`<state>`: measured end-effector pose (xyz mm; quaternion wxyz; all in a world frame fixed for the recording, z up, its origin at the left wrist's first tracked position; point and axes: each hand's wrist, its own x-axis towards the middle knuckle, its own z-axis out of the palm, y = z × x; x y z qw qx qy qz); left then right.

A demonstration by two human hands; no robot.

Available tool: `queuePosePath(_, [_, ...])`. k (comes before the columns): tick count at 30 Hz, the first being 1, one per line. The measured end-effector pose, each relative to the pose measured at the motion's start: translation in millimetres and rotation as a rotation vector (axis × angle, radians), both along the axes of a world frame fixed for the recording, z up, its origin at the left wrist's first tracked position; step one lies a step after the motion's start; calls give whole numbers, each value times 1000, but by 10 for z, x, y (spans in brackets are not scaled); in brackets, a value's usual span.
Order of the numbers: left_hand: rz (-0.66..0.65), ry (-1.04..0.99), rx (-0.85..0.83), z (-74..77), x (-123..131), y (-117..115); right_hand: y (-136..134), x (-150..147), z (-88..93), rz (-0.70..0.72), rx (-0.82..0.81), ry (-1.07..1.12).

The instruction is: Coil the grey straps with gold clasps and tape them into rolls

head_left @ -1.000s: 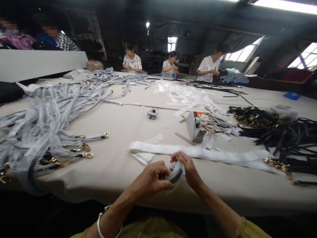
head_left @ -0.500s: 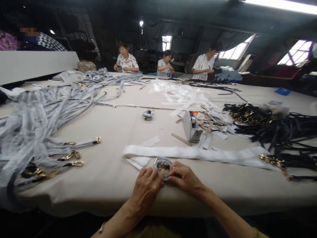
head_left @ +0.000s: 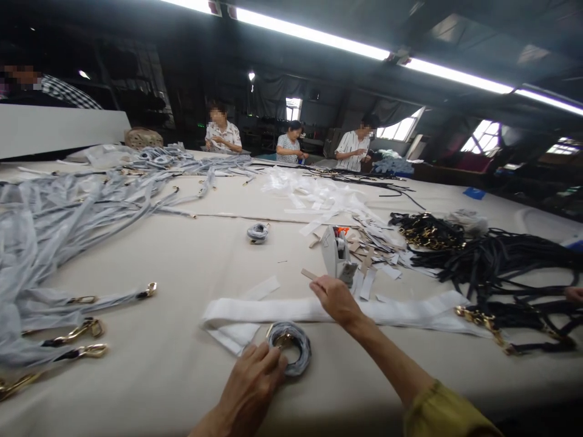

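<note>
A coiled strap [head_left: 303, 358] in clear plastic lies flat near the table's front edge, with a gold metal clasp [head_left: 283, 340] inside its ring. My left hand [head_left: 255, 382] grips the coil's left side, fingers bent over it. My right hand [head_left: 337, 300] is stretched forward over a white band, its thumb and fingertips closed on a brown card strip [head_left: 308, 275]; the hand hides the rest of the strip. Just behind that hand stands a grey tape dispenser [head_left: 330, 252]. Farther back sits another small coiled strap [head_left: 257, 233].
Plastic-wrapped straps [head_left: 54, 224] with gold clasps cover the left. Black straps [head_left: 496, 261] are heaped on the right, where part of another person's hand [head_left: 574, 294] shows. The white band [head_left: 273, 309] crosses ahead of me. Paper scraps [head_left: 387, 243] lie beyond the dispenser; co-workers stand behind.
My right hand has left the coil and moved forward to the brown card strip. My left hand stays at the coil, now on its left side. The view has turned slightly right and up.
</note>
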<state>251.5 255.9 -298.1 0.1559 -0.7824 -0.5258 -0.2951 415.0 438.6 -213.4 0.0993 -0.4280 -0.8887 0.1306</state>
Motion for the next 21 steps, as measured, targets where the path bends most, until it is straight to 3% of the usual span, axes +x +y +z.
queuePosePath(5, [152,122,-49,20,67,-71,459,-185,-22,-174,-2,-268])
queuePosePath(8, [206,147,-92,20,118,-57,570,-279,-55,-231,-49,-367])
queuePosePath(11, [195,108,-33,-48,141,-4,610,-303,-38,-251,-81,-389])
queuePosePath(16, [131,15,44,-160,109,52,499,-205,10,-245,-60,-223])
queuePosePath(19, [95,-140,-91,-66,58,40,319,-78,83,-243,-53,-31])
queuePosePath(21, [87,-388,-248,75,0,35,144,21,160,-217,-79,90])
